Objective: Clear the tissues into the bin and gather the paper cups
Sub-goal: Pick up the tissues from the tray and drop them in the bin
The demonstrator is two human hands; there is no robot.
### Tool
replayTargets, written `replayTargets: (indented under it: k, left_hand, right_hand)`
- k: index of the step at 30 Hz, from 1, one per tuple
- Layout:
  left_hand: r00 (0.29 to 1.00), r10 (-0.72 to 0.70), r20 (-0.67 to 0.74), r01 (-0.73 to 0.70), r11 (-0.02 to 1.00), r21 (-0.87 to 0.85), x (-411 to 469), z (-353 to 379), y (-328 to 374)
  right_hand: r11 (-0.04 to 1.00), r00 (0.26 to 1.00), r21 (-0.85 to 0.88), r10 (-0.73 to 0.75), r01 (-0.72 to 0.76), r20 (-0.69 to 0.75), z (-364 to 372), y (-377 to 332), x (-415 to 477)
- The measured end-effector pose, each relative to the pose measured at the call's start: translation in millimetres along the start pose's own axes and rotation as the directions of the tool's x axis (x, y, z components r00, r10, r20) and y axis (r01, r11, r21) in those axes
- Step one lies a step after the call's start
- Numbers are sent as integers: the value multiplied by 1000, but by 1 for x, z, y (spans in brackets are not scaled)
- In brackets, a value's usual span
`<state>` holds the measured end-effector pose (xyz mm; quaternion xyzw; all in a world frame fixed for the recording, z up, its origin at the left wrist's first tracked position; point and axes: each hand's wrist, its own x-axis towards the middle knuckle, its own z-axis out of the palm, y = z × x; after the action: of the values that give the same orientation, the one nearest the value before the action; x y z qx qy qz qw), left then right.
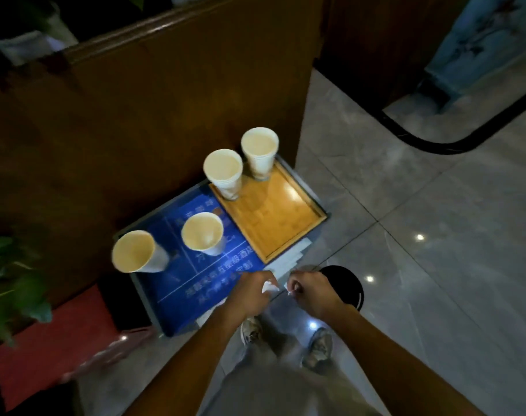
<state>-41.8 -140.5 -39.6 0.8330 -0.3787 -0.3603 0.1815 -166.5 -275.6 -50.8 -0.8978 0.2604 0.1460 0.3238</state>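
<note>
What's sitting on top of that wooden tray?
Two paper cups stand on the wooden tray: one at its near-left corner, another at the far corner. The rest is bare wood. Each may be several cups nested together; what the cups hold is unclear.

Both bare forearms come in from the 6 o'clock edge and angle up toward the middle, wrists nearly straight. The left hand (251, 291) sits around 7 o'clock of centre, back of the hand up, fingers curled in tight around a crumpled white tissue (269, 286) poking out at the thumb side. The right hand (312, 291) is just beside it, at about 5 o'clock, fingers pinched on a small white tissue scrap (289, 292). Hands are close but not touching.
</note>
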Motion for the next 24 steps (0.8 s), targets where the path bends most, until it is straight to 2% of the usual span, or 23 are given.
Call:
replayTargets:
  k: [8,13,18,24]
  left_hand:
    - [986,108,125,-124,985,122,50,66,113]
    - [972,66,226,-115,970,214,91,110,158]
    - [955,27,296,-124,942,312,137,151,167]
    - [920,-17,392,-121,939,323,198,212,134]
  right_hand:
    - [973,976,78,216,-216,10,-34,121,-41]
    - [937,950,170,312,-305,-17,-38,192,-60]
    - [900,919,197,394,-388,11,-29,250,-59]
    - [818,861,278,502,-503,83,27,306,-23]
